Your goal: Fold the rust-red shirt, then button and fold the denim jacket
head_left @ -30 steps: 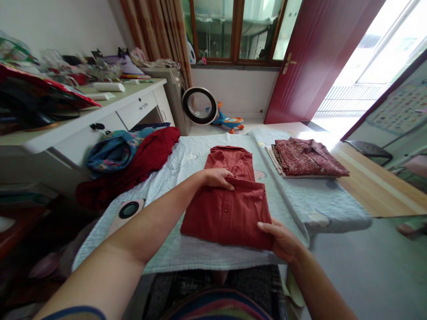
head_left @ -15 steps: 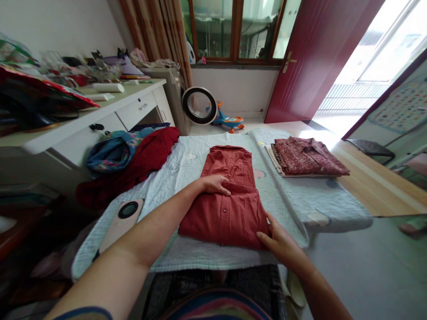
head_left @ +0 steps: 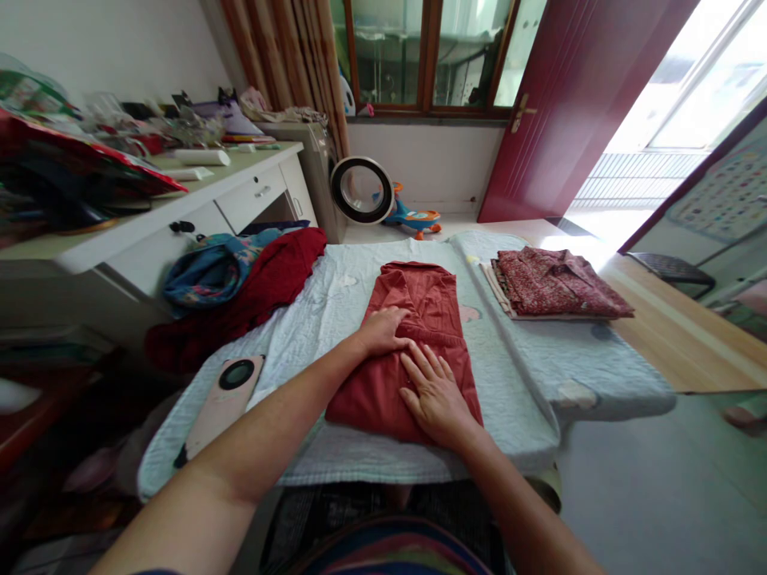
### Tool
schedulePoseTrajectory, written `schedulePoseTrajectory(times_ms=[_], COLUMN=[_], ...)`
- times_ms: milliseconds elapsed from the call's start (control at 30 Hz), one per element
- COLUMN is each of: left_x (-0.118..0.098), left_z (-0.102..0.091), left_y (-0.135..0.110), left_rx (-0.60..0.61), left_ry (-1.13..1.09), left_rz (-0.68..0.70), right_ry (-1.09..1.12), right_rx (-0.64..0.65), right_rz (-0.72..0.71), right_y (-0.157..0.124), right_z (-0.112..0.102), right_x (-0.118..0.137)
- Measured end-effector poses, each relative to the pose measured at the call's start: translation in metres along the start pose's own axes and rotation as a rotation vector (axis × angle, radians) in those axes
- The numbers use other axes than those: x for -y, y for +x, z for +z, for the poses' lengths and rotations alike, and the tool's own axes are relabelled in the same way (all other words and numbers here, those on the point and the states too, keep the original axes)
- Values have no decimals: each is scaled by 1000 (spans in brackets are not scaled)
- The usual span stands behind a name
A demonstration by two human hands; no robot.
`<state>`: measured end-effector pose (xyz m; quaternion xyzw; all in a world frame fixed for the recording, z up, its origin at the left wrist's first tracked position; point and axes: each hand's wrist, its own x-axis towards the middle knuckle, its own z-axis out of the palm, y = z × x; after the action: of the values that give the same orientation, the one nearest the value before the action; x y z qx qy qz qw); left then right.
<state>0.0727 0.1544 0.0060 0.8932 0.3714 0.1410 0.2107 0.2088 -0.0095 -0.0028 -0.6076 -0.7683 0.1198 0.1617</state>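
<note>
A rust-red buttoned shirt [head_left: 371,395] lies folded on a pale blue quilted cloth, its collar end pointing away from me. My left hand [head_left: 383,330] rests on the shirt's middle, by the edge of the folded-up part, with thumb and fingers apart. Just right of it and nearer to me, my right hand [head_left: 436,395] lies flat on the lower part, fingers spread. The fingertips of my right hand come close to my left thumb. My right hand covers the shirt's button.
The quilted cloth [head_left: 293,319] covers the table. Folded patterned clothes [head_left: 557,283] are stacked at right. A dark red garment [head_left: 269,279] and a blue floral one [head_left: 209,275] lie at left, with a phone [head_left: 224,403] nearer me. Behind stands a washing machine with its round door [head_left: 362,189] open.
My right hand has moved from the shirt's lower right edge up and left onto its front, and now lies flat. My left hand has stayed almost in place on the shirt.
</note>
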Motion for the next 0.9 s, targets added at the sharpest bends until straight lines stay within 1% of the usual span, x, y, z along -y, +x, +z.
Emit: schedulePoseTrajectory(times_ms=[100,167,200,233,267,300,367,400,467,567,667,733,767,800,900], left_x=[8,15,19,21,23,23,19,15,6,-5,-7,-5,-4,-3,-4], left_z=[-11,-19,-22,-24,-24,-23,-19,-16,-10,-5,0,4,6,8,8], left_y=[-24,-51,-67,-83,-99,-114,-138,-146,-155,-154,-150,-149,-150,-151,-154], left_rx=[-214,-329,-353,-328,-268,-196,-103,-90,-119,-190,-203,-236,-264,-292,-312], left_ry=[11,-42,-96,-180,-288,-411,-655,-756,-897,-1003,-1076,-1055,-1016,-965,-827], left_rz=[-106,-226,-315,-407,-488,-529,-539,-528,-510,-502,-468,-409,-372,-338,-277], right_ry=[-31,-39,-41,-43,-45,-46,-50,-52,-55,-49,-43,-47,-53,-51,3], right_rx=[61,71,71,70,66,61,48,41,17,-47,-127,-151,-132,-83,161], right_rz=[41,53,58,61,64,66,68,66,55,3,-56,-52,-43,-20,33], right_y=[0,-1,-1,-1,-1,0,0,0,3,17,45,68,80,91,115], right_z=[5,5,4,4,4,4,3,1,-3,-12,-21,-26,-28,-29,-31], right_x=[-1,-2,-1,-1,0,0,2,3,6,9,7,1,-3,-7,-19])
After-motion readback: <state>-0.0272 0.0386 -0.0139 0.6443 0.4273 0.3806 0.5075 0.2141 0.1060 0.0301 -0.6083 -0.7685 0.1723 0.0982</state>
